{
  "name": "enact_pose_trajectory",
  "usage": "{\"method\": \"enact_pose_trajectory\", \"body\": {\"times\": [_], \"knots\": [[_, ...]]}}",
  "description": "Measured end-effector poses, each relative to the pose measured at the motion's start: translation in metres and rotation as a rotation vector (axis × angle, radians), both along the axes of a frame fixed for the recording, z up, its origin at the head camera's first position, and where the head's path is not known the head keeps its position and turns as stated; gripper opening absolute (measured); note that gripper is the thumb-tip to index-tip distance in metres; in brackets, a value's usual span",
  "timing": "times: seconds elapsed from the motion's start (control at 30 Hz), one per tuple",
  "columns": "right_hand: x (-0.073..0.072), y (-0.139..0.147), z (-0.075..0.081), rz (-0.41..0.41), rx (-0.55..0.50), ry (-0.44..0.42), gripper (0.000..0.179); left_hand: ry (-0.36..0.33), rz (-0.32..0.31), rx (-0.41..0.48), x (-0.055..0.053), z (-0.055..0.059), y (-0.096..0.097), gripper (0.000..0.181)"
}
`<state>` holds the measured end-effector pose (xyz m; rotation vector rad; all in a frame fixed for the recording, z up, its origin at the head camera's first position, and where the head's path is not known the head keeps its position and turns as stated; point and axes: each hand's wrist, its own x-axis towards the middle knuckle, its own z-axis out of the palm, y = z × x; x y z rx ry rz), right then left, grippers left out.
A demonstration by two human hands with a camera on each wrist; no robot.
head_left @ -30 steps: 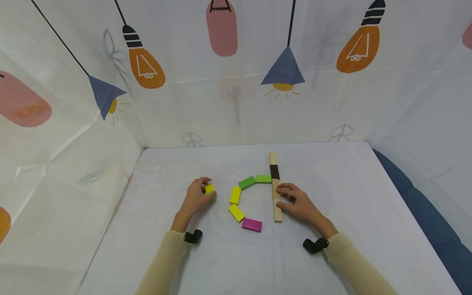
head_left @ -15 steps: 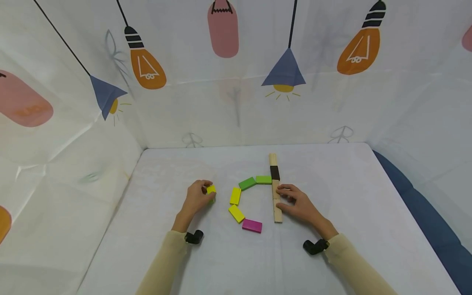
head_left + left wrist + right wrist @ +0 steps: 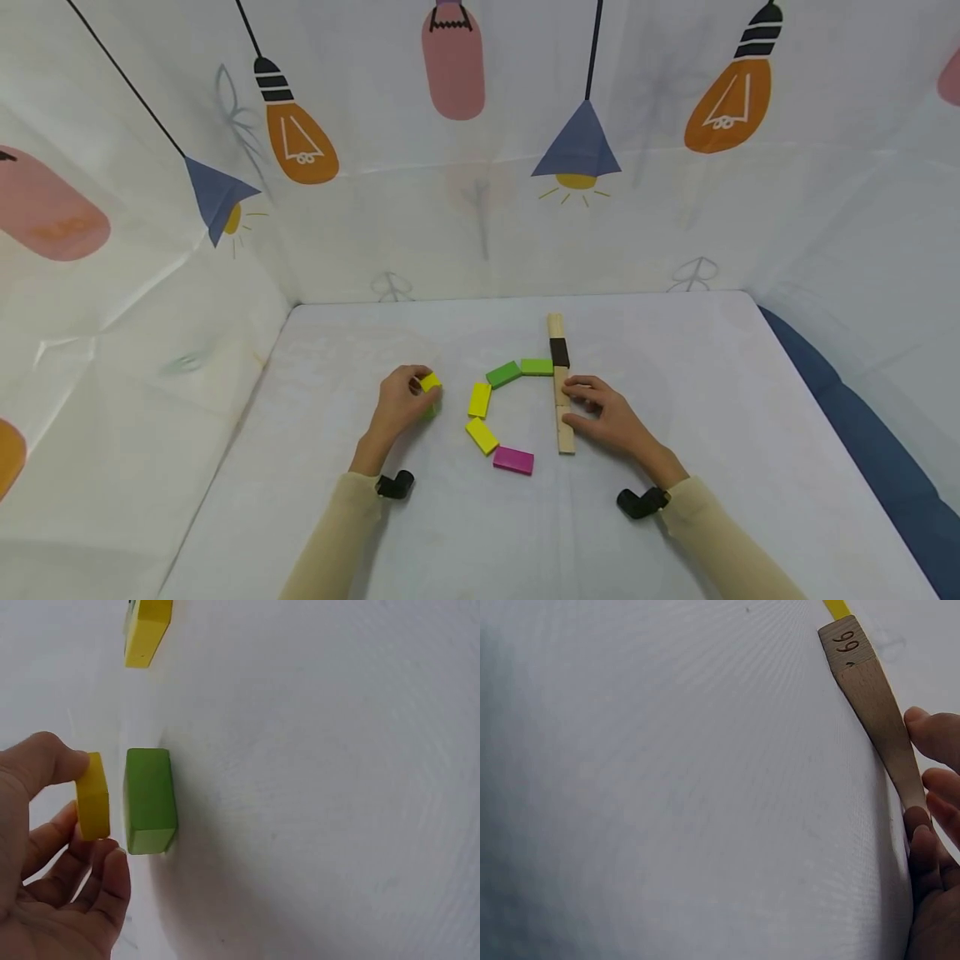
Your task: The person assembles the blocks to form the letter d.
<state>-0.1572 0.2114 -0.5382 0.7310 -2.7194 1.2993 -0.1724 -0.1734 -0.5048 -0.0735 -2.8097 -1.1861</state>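
My left hand (image 3: 396, 404) pinches a yellow block (image 3: 92, 796) between thumb and fingers. Right beside that block, a green block (image 3: 151, 799) stands on the white tabletop. My right hand (image 3: 609, 414) rests with relaxed, slightly bent fingers along the right side of a straight column of blocks, its fingertips touching a plain wooden block (image 3: 565, 431). Farther up the column come a black block (image 3: 559, 352) and a pale wooden block (image 3: 555, 326). Left of the column, an open curve runs through two green blocks (image 3: 503, 374), two yellow blocks (image 3: 479, 400) and a magenta block (image 3: 513, 461).
The white table (image 3: 660, 333) carries the blocks. Behind and at the left hangs a pale curtain (image 3: 480, 225) printed with lamps and bulbs. A dark blue padded surface (image 3: 862, 425) shows past the right edge. Each wrist wears a small black camera (image 3: 642, 502).
The yellow block in my left hand has tilted a little beside the green block, the hand shifting only slightly. My right hand stays at the wooden blocks.
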Motion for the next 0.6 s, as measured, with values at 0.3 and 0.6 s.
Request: {"method": "enact_pose_trajectory", "body": {"times": [0.3,0.6], "knots": [[-0.001,0.001,-0.002,-0.002,-0.001,0.010,0.045,0.099,-0.124,0.026,0.008,0.010,0.010,0.031],[-0.001,0.001,-0.002,0.000,-0.004,0.003,0.044,0.178,-0.304,0.010,0.022,0.016,0.029,0.030]]}}
